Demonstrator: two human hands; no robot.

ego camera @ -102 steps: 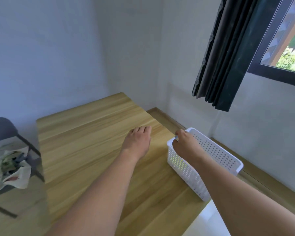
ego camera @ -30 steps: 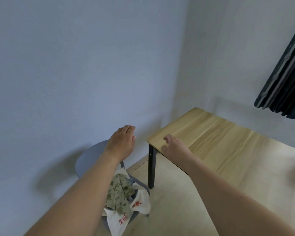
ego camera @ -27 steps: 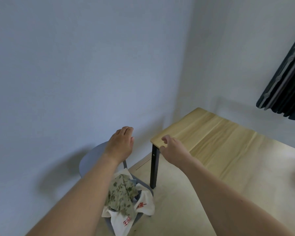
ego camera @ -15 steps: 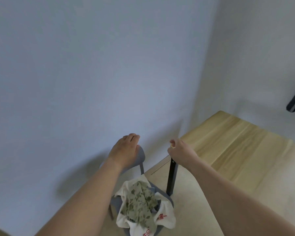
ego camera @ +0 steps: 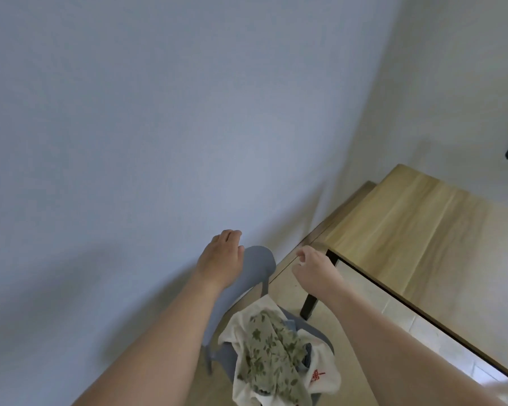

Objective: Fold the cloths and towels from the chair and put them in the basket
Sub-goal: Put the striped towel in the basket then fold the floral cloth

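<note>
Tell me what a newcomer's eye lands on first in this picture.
First, the two bare arms reaching forward, the left hand over the grey chair's backrest and the right hand loosely curled and empty beside it. Next, the heap of cloths on the chair seat at bottom centre, a green leaf-print piece lying over white ones. The wooden table fills the right side.
</note>
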